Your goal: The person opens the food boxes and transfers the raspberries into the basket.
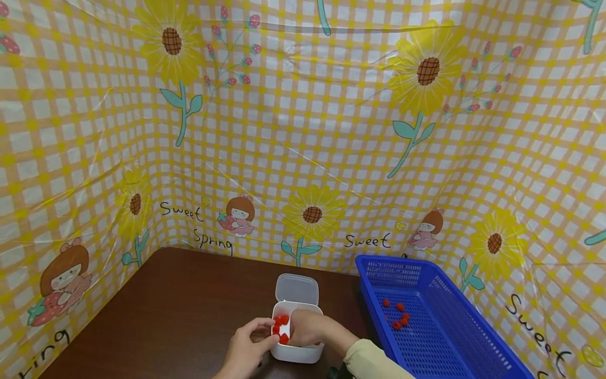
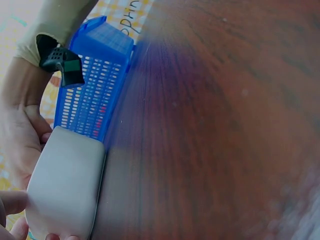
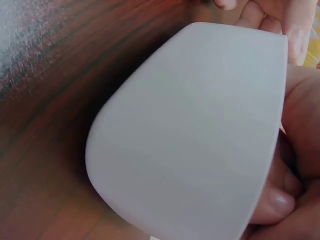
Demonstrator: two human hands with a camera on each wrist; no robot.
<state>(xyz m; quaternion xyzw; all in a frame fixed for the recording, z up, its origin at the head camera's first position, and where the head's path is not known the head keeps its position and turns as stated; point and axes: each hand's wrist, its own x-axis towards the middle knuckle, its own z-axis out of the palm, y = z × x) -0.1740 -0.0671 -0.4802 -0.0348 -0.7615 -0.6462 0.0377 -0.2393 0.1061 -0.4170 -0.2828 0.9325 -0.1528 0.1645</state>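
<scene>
A small white plastic box (image 1: 295,356) stands on the table with its translucent lid (image 1: 296,289) tipped back. Several small red raspberry-like pieces (image 1: 284,339) lie along its left side inside. My left hand (image 1: 247,346) holds the box at its left wall, thumb at the near-left rim and fingers round the outside. From the right, my right hand (image 1: 306,327) reaches down into the box. Its fingers are bent behind the wall in the right wrist view, where the box side (image 3: 185,130) fills the middle; I cannot tell whether they hold anything.
A blue perforated basket (image 1: 440,326) stands to the right, with several red raspberry-like pieces (image 1: 400,307) toward its left side. The dark brown wooden table (image 1: 189,310) extends left of the box. A yellow checked sheet (image 1: 303,131) with sunflowers hangs behind and at both sides.
</scene>
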